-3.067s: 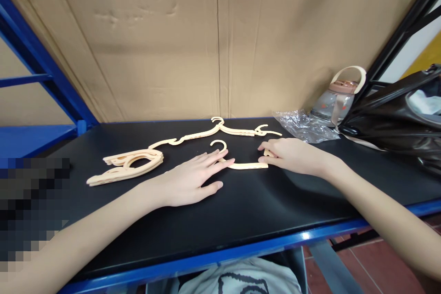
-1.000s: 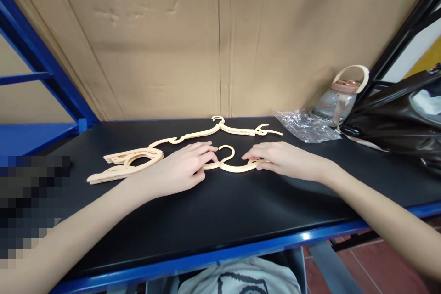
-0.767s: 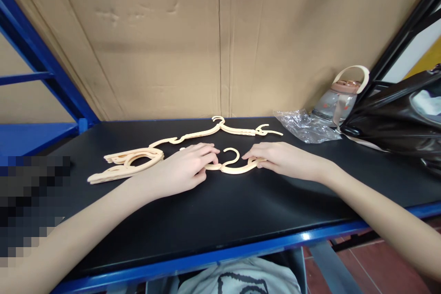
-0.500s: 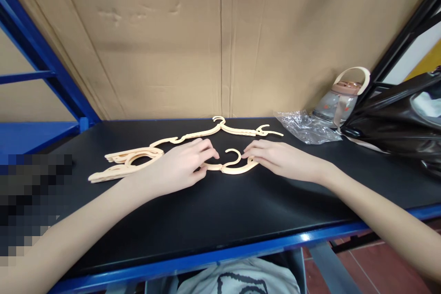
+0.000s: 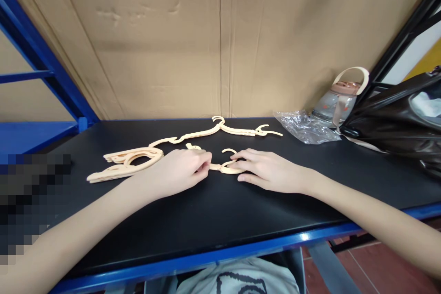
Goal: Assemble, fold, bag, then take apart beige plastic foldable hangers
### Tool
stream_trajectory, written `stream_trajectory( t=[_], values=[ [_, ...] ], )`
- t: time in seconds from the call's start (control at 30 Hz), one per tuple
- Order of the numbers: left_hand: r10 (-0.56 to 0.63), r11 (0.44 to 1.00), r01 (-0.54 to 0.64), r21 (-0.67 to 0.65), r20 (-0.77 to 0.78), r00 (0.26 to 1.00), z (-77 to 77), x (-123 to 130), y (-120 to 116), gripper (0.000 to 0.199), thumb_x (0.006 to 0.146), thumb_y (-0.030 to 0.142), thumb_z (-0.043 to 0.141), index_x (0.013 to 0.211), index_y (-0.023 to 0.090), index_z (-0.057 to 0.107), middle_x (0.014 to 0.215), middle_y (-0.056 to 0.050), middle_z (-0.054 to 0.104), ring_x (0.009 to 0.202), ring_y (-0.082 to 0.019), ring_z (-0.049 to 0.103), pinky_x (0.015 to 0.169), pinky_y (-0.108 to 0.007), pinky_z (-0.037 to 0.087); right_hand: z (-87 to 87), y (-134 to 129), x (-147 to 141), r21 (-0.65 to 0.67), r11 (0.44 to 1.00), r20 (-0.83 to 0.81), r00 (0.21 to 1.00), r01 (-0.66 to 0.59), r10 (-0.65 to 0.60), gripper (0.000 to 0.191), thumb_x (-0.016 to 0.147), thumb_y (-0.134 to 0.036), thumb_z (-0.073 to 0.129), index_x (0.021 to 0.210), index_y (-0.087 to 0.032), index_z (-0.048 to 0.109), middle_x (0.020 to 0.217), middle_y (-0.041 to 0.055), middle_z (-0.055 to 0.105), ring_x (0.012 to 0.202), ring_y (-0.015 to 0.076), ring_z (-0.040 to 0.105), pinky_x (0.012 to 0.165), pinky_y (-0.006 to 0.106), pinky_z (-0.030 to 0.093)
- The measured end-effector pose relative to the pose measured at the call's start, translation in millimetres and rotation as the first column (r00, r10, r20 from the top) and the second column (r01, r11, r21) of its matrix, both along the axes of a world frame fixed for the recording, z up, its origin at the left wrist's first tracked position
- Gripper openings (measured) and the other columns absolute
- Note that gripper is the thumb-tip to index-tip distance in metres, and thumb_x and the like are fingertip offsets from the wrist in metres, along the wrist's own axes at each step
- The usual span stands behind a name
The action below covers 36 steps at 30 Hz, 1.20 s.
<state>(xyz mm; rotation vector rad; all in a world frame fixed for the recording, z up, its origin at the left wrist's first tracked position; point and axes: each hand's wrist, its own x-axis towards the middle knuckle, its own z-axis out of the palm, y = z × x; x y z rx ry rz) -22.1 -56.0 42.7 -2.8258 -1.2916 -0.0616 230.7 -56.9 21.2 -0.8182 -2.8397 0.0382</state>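
Note:
A cream folding clothes hanger (image 5: 216, 166) lies at the middle of the black tabletop, its hook pointing away from me. My left hand (image 5: 193, 165) is closed on its left arm, and a small end of it shows beyond my knuckles. My right hand (image 5: 263, 167) lies over the hanger's right arm near the hook, fingers apart and bent; the far end of that arm is hidden under it. Behind them, another cream hanger (image 5: 203, 133) lies unfolded, hooked pieces at its ends. Left of my left hand sit several folded cream hangers (image 5: 119, 154), partly overlapping.
At the back right are a crumpled clear plastic bag (image 5: 306, 128) and a clear bottle (image 5: 339, 101) with a brown lid and handle. A black bag (image 5: 396, 119) lies at the right edge. Cardboard (image 5: 155, 32) stands behind the table; blue rails (image 5: 206, 259) border it.
My left fingers have closed on the hanger's left arm. My right hand has moved left, closer to the hook, and covers more of the right arm.

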Motion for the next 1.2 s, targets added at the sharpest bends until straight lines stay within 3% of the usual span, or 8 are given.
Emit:
stream_trajectory(
  t=[0.23, 0.53, 0.67, 0.87, 1.2],
  values=[
    [-0.078, 0.997, 0.078, 0.01, 0.04, 0.996, -9.4, -1.5, 4.9, 0.021, 0.095, 0.021, 0.036, 0.089, 0.019, 0.056, 0.096, -0.004, 0.056, 0.087, -0.018, 0.056, 0.077, -0.031, 0.044, -5.0, 1.9, 0.5, 0.066, 0.998, 0.029, 1.0, -0.008, 0.006, 0.037, 0.1, -0.027, 0.037, 0.133, -0.017, 0.052, 0.14, 0.009, 0.051, 0.128, 0.0222, 0.048, 0.108, 0.04, 0.04],
    [-0.073, 0.997, 0.074, -0.022, 0.063, 0.995, -6.6, 1.2, 3.1, 0.017, 0.094, 0.02, 0.039, 0.092, 0.019, 0.055, 0.097, -0.002, 0.055, 0.088, -0.017, 0.056, 0.078, -0.031, 0.044, -3.1, 1.0, -0.1, 0.05, 0.999, 0.032, 0.999, -0.013, 0.012, 0.037, 0.1, -0.026, 0.039, 0.134, -0.018, 0.052, 0.142, 0.0086, 0.049, 0.13, 0.0219, 0.046, 0.109, 0.041, 0.04],
    [-0.064, 0.997, 0.06, 0.039, 0.11, 0.992, -8.8, 4.0, 1.8, 0.014, 0.093, 0.022, 0.042, 0.099, 0.02, 0.055, 0.103, -0.003, 0.055, 0.092, -0.018, 0.057, 0.076, -0.03, 0.045, -2.4, 0.6, -0.5, 0.059, 0.998, 0.032, 0.999, -0.016, 0.014, 0.036, 0.099, -0.02, 0.038, 0.133, -0.017, 0.052, 0.142, 0.0101, 0.049, 0.129, 0.0226, 0.047, 0.107, 0.042, 0.041],
    [-0.203, 0.978, 0.197, 0.064, 0.109, 0.973, -12.8, 7.9, 1.1, 0.02, 0.096, 0.021, 0.038, 0.107, 0.02, 0.056, 0.111, -0.004, 0.058, 0.1, -0.019, 0.056, 0.084, -0.031, 0.045, -4.1, 3.2, 0.2, 0.106, 0.994, 0.041, 0.999, -0.005, 0.0, 0.041, 0.095, -0.005, 0.037, 0.13, -0.016, 0.054, 0.14, 0.0121, 0.05, 0.127, 0.0243, 0.05, 0.104, 0.043, 0.044],
    [-0.209, 0.975, 0.202, 0.092, 0.078, 0.975, -13.3, 7.4, -1.0, 0.022, 0.095, 0.023, 0.044, 0.113, 0.02, 0.056, 0.112, -0.004, 0.06, 0.101, -0.02, 0.059, 0.09, -0.034, 0.046, -11.8, 15.9, 4.1, 0.218, 0.951, -0.139, 0.972, 0.217, -0.19, 0.031, 0.092, -0.022, 0.053, 0.122, -0.012, 0.056, 0.122, 0.0126, 0.059, 0.117, 0.0256, 0.053, 0.101, 0.043, 0.045]
  ],
)
